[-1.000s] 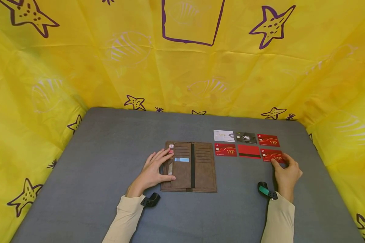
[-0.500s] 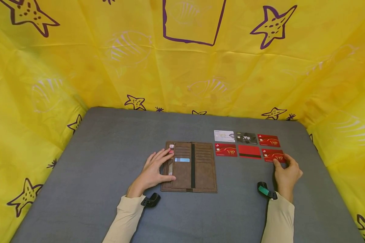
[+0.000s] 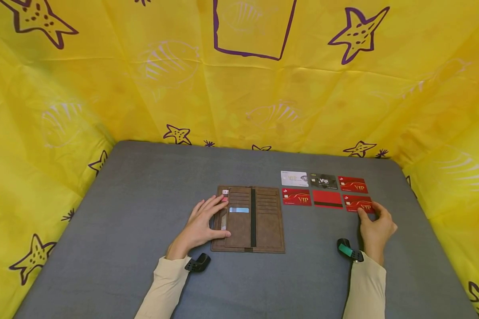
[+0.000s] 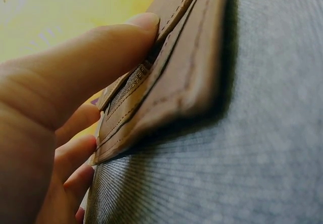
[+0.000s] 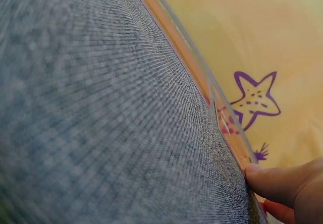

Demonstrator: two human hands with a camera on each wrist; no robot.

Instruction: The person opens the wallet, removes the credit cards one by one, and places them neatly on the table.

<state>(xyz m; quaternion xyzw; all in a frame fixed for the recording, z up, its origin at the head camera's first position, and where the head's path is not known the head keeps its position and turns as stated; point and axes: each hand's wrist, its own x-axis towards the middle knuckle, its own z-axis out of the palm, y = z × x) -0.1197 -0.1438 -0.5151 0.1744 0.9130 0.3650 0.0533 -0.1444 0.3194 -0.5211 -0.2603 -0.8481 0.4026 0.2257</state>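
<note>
An open brown wallet lies flat on the grey table. My left hand rests on its left flap with the fingers spread. In the left wrist view my thumb presses the flap's edge of the wallet. A light blue card shows in one slot. My right hand has its fingertips on the near edge of the near-right red VIP card, which lies flat. The right wrist view shows a fingertip against that card's edge.
Several other cards lie in two rows right of the wallet: white, black, red, red, and a red one with a black stripe. Yellow starfish cloth walls the table on three sides.
</note>
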